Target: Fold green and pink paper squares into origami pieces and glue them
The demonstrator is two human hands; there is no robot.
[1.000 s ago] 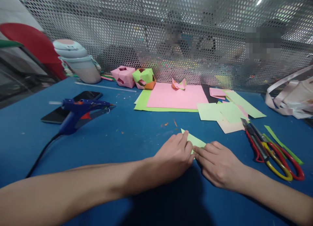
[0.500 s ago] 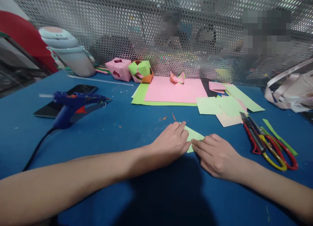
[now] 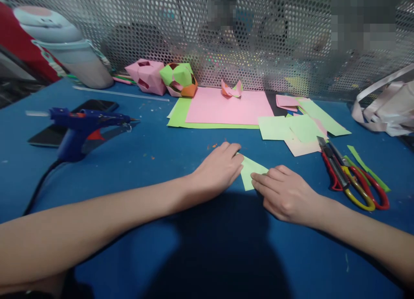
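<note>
A small pale green piece of paper (image 3: 249,169), apparently folded, lies on the blue table between my hands. My left hand (image 3: 218,167) has its fingers curled and pressed together at the paper's upper left corner, hiding that end. From the other side, my right hand (image 3: 286,193) rests on the sheet with bunched fingers, the index tip pressing near the lower right edge. To the right of that hand lie scissors (image 3: 359,191) with red and yellow handles and a red-and-black utility knife (image 3: 334,165) against them.
A blue glue gun (image 3: 76,131) lies over a dark phone (image 3: 45,136) at left. Behind are a tumbler (image 3: 77,53), pink (image 3: 147,77) and green-orange (image 3: 179,77) paper shapes, pink sheets (image 3: 226,109) and loose green pieces (image 3: 274,127). A perforated metal panel (image 3: 129,36) borders the back.
My left hand has slid slightly up and left along the paper, and more of the sheet shows. My right hand stays on it. The whole view has shifted a little.
</note>
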